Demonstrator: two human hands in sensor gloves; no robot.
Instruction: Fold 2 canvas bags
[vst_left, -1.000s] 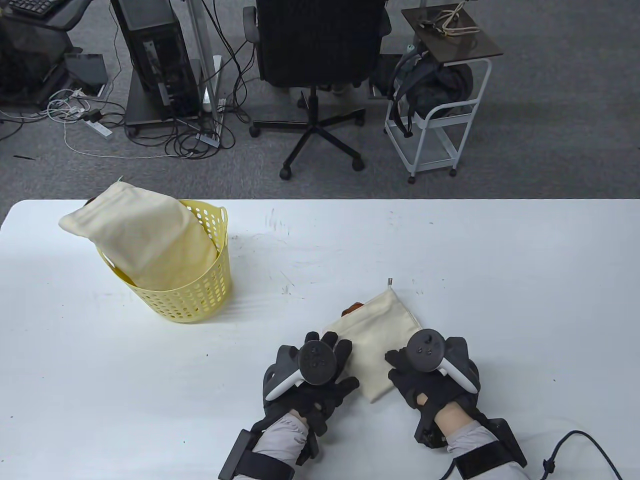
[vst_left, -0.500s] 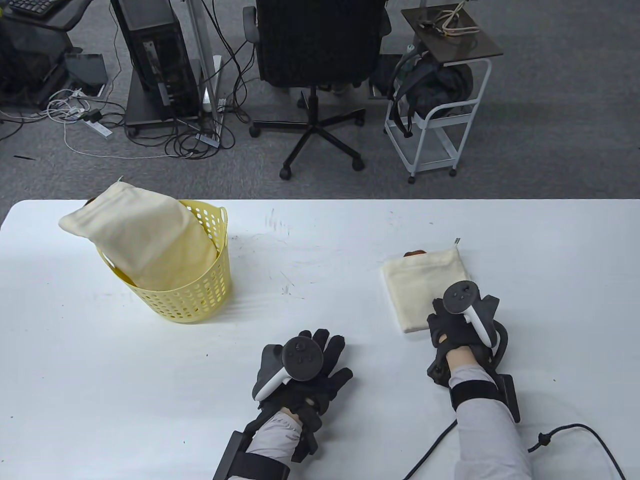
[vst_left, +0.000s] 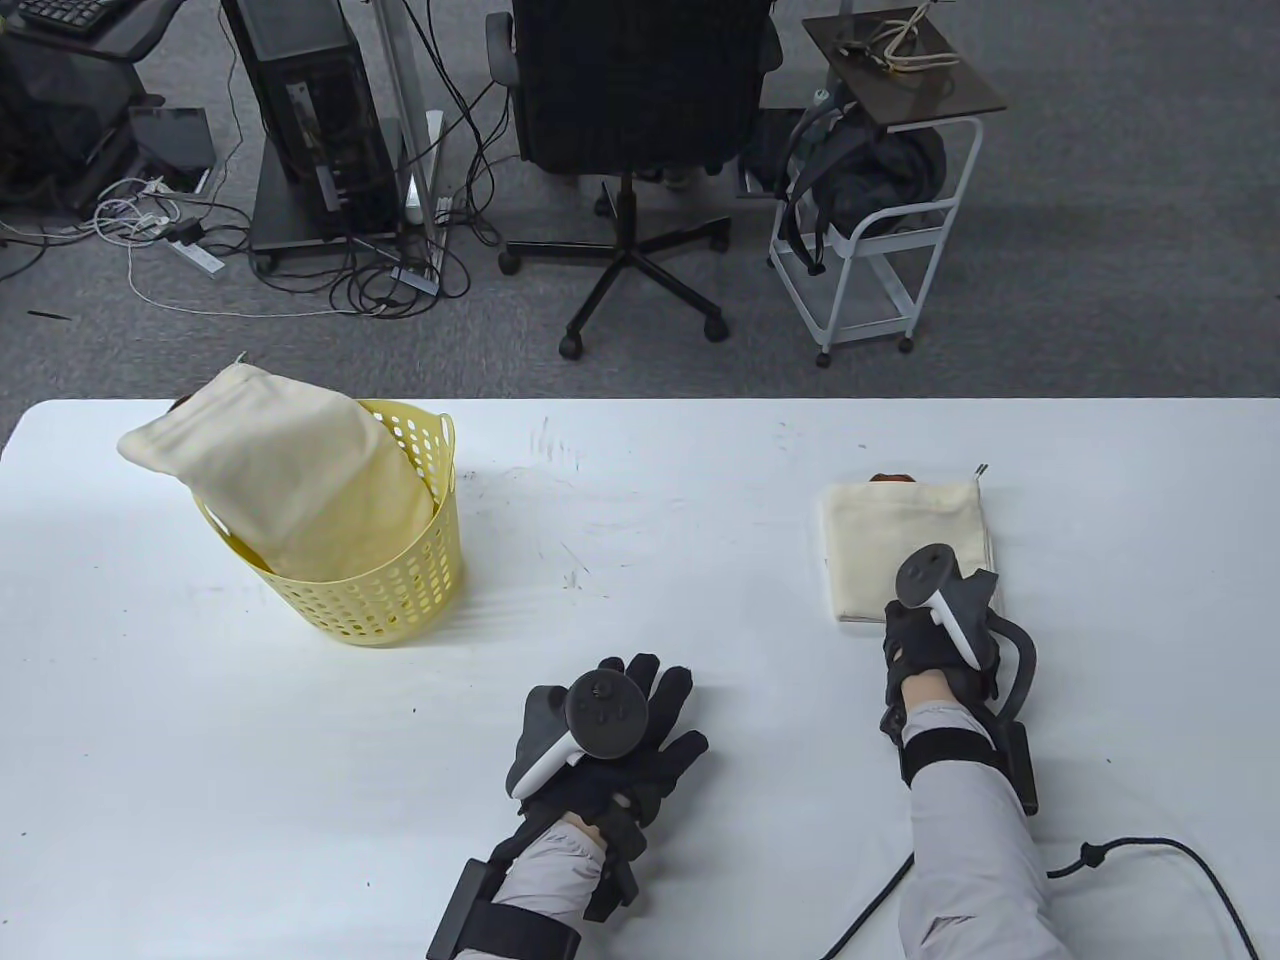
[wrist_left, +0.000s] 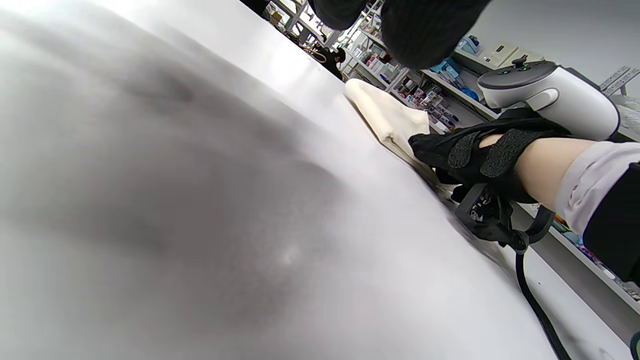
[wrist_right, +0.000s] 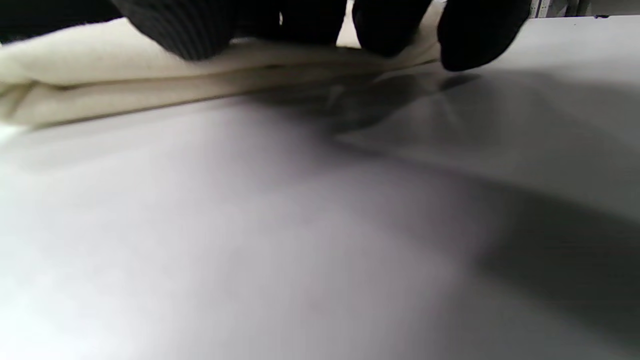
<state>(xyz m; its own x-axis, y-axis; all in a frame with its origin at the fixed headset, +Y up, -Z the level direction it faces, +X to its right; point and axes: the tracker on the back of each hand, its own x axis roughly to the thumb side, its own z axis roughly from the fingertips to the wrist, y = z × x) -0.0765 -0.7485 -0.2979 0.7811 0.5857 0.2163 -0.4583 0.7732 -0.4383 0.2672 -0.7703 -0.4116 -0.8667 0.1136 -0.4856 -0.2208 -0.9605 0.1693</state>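
A folded cream canvas bag (vst_left: 900, 540) lies flat on the white table at the right; it also shows in the left wrist view (wrist_left: 385, 117) and the right wrist view (wrist_right: 125, 75). My right hand (vst_left: 925, 625) rests on its near right part, fingers (wrist_right: 200, 30) pressing on top of the folded layers. A second cream bag (vst_left: 290, 470) hangs unfolded out of the yellow basket (vst_left: 400, 590) at the left. My left hand (vst_left: 650, 700) lies flat on the bare table, fingers spread, holding nothing.
A small brown thing (vst_left: 893, 478) peeks out at the folded bag's far edge, and a cord tip (vst_left: 982, 468) sticks out at its far right corner. A black cable (vst_left: 1180, 850) trails from my right forearm. An office chair and a white cart stand beyond the table.
My right hand has slid the folded bag from in front of me to the right and further away, turning it square. My left hand came off the bag and stays flat on the table.
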